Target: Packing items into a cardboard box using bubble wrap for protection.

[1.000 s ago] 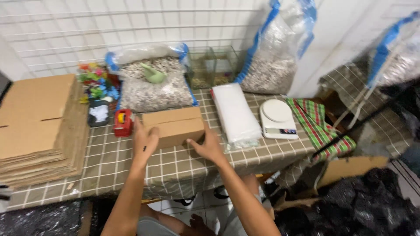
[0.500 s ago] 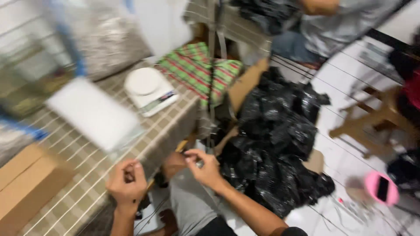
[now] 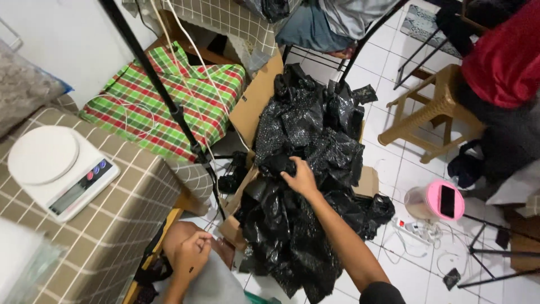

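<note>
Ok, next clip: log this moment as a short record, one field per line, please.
Right hand: reaching down, grasping black bubble wrap
Left hand: loosely closed above the lap, holding nothing visible
Wrap location: heaped in an open cardboard box on the tiled floor
Table: checked cloth, white kitchen scale on top
Nearby: pink-lidded container, plastic stool

Both my forearms are bare, no watch or rings showing. My right hand (image 3: 301, 179) has a dark sleeve edge at the upper arm. My left hand (image 3: 191, 254) sits over my grey clothing.
</note>
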